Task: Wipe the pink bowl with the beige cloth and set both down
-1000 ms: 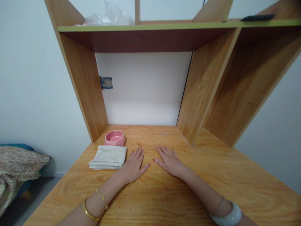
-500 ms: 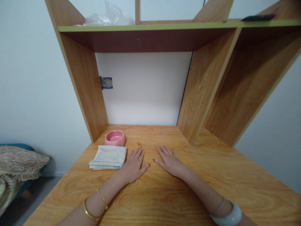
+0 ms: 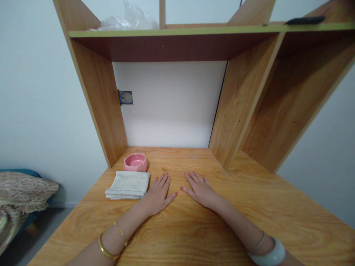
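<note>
Both my hands rest palm down on the wooden desk, fingers stretched out and holding nothing. My left hand lies just right of a folded pale grey cloth; its edge comes very close to the cloth, and whether they touch I cannot tell. Behind the cloth sits a pink faceted bowl, with nothing visible inside it. My right hand is flat a short way to the right of the left one, thumbs pointing toward each other.
Upright wooden panels and a shelf with a yellow-green edge frame the desk's back. Clear plastic and a dark flat object lie on the shelf. An open wall box shows blue wire. A patterned blanket is at left.
</note>
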A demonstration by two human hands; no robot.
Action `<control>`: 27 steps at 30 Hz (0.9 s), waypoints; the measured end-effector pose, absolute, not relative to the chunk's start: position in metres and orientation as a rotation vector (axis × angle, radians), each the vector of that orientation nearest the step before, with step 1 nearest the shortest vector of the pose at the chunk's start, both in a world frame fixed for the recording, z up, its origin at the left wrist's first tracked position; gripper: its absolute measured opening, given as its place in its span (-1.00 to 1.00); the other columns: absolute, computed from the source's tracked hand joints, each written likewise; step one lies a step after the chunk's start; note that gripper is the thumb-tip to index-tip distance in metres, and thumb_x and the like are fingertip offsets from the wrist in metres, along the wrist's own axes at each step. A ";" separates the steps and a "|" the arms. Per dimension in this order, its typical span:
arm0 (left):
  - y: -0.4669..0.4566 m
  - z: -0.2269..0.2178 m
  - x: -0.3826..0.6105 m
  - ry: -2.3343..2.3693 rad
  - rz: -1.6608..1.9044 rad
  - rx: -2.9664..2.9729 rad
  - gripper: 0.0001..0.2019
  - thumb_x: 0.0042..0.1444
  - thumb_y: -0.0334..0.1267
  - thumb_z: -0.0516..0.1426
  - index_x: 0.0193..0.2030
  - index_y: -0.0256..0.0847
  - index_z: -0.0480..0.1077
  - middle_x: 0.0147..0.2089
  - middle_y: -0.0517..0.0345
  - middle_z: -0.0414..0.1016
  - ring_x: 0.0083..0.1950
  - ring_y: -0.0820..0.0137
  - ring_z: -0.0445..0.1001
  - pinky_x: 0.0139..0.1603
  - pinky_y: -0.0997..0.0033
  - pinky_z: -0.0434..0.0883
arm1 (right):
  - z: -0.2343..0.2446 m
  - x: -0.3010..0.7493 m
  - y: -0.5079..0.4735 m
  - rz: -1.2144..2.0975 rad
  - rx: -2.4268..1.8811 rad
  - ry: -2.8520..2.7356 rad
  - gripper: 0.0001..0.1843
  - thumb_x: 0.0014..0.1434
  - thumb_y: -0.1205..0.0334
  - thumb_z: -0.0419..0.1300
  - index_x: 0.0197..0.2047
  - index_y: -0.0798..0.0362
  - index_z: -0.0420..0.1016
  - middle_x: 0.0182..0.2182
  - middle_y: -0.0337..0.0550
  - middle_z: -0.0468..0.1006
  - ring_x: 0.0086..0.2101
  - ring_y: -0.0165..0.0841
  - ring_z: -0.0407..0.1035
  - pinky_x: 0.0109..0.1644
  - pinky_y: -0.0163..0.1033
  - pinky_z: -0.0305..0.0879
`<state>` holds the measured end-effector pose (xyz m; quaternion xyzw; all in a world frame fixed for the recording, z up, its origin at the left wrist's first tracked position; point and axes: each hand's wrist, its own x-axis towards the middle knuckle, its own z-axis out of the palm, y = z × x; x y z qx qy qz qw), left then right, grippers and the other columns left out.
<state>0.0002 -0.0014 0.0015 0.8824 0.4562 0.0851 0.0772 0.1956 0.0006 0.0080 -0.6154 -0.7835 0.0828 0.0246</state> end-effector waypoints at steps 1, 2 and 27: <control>-0.001 0.001 0.000 1.367 0.261 2.644 -0.33 0.18 0.07 -0.25 0.24 -0.50 -0.05 0.28 -0.20 -0.14 0.30 0.22 -0.23 0.24 0.19 -0.13 | 0.008 0.196 0.001 0.256 -1.904 -2.424 -0.21 0.14 -0.19 -0.28 0.26 0.23 -0.09 0.24 0.09 -0.11 0.20 -0.10 -0.26 0.18 0.13 -0.28; -0.001 0.001 0.000 1.367 0.265 2.644 -0.33 0.19 0.07 -0.25 0.24 -0.49 -0.05 0.28 -0.20 -0.13 0.30 0.23 -0.23 0.24 0.19 -0.14 | 0.007 0.196 0.001 0.254 -1.905 -2.425 -0.21 0.14 -0.19 -0.28 0.26 0.23 -0.10 0.24 0.09 -0.11 0.20 -0.10 -0.27 0.18 0.12 -0.28; 0.026 0.085 -0.130 1.688 0.784 2.043 -0.72 -0.09 -0.03 -0.01 -0.49 -0.23 0.27 -0.51 0.19 0.33 -0.44 0.35 0.33 -0.44 0.45 0.24 | -0.002 0.201 0.007 0.162 -1.926 -2.429 -0.22 0.13 -0.20 -0.26 0.26 0.17 -0.09 0.23 0.05 -0.04 0.20 -0.12 -0.22 0.18 0.11 -0.24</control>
